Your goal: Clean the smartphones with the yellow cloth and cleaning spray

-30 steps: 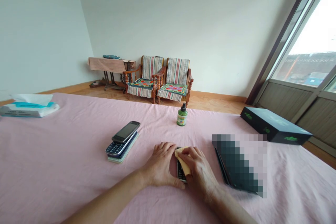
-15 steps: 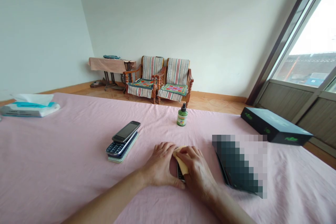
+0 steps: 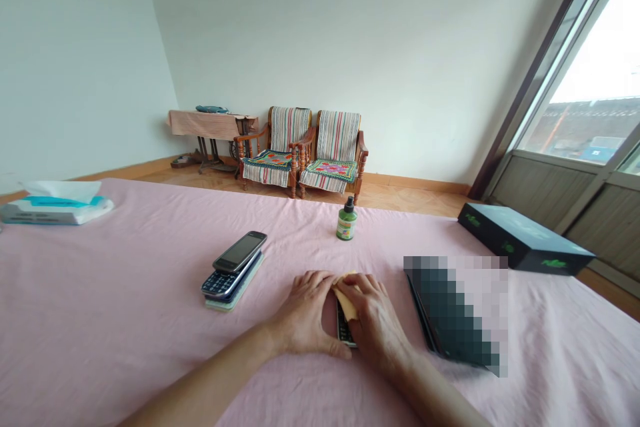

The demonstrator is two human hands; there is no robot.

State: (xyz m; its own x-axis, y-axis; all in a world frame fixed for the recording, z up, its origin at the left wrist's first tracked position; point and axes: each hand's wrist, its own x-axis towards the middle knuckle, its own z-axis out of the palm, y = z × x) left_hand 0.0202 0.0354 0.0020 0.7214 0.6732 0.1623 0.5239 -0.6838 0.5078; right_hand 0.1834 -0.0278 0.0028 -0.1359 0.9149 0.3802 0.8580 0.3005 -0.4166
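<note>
A dark phone with a keypad lies on the pink cloth between my hands, its upper part covered. My right hand is closed on a yellow cloth and presses it on the phone. My left hand steadies the phone, thumb at its lower end and fingers around its far end. To the left, a grey touchscreen phone rests on a keypad phone, with a pale, flat item beneath. Beyond my hands stands a green spray bottle.
A dark object, partly pixelated, lies right of my hands. Farther right is a black box. A tissue pack sits at the far left of the pink cloth. Two wooden chairs stand by the wall.
My right hand and the yellow cloth have shifted slightly up along the phone, and more of the keypad shows. My left hand has hardly moved.
</note>
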